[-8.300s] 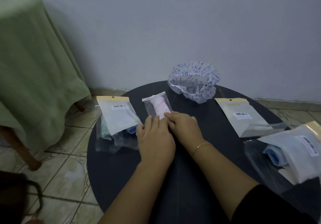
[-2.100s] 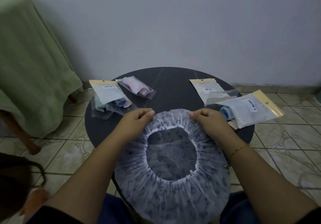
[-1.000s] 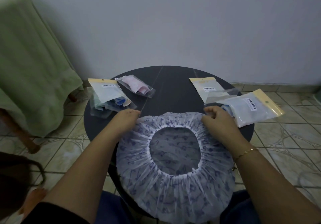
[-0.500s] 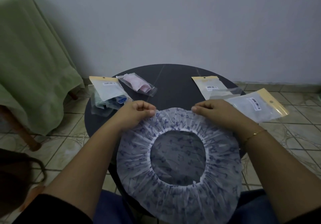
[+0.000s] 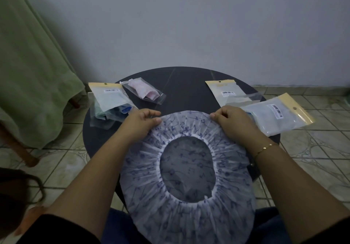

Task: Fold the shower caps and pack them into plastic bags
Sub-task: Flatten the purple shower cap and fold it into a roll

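Observation:
A white shower cap with blue print [image 5: 189,211] lies spread open over the near edge of the round dark table [image 5: 181,84], its elastic opening facing up. My left hand [image 5: 141,123] pinches the cap's far rim on the left. My right hand [image 5: 232,119] pinches the far rim on the right. A clear bag holding a folded pink cap [image 5: 144,90] lies at the back left. A yellow-topped bag [image 5: 226,92] lies at the back right.
A stack of filled bags [image 5: 111,103] sits on the table's left edge. Another filled yellow-topped bag [image 5: 278,115] overhangs the right edge. A green cloth over a wooden-legged piece of furniture [image 5: 32,77] stands to the left. The floor is tiled.
Both hands keep hold of the cap's far rim. The cap has been drawn a little flatter, and the hands have shifted only slightly.

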